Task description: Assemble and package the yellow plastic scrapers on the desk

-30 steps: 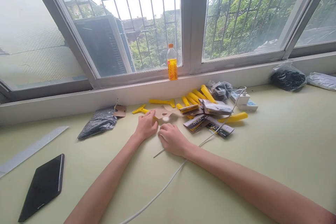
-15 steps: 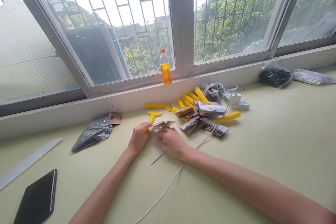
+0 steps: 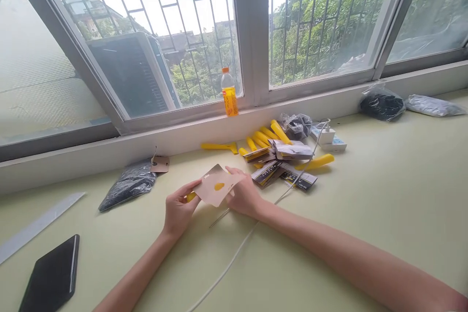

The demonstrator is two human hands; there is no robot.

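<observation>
My left hand (image 3: 180, 209) is closed on the left edge of a folded cardboard card (image 3: 210, 194), thumb on top. A yellow scraper (image 3: 190, 197) lies partly hidden between this hand and the card, and yellow shows through the card's round hole. My right hand (image 3: 244, 196) grips the card's right edge; its fingertips are partly behind the card. A thin metal rod (image 3: 218, 219) sticks out below my right hand; whether the fingers hold it, I cannot tell.
Yellow scrapers (image 3: 263, 139) and printed cards (image 3: 292, 148) are piled beyond my right hand. Another scraper (image 3: 219, 146) lies by the sill. A white cable (image 3: 234, 261) crosses the table under my right wrist. A black phone (image 3: 51, 273) and a bagged dark item (image 3: 129, 185) lie left.
The card has tilted up so its plain brown face shows. My left hand has drawn back and left, and the yellow scraper has moved with it behind the card.
</observation>
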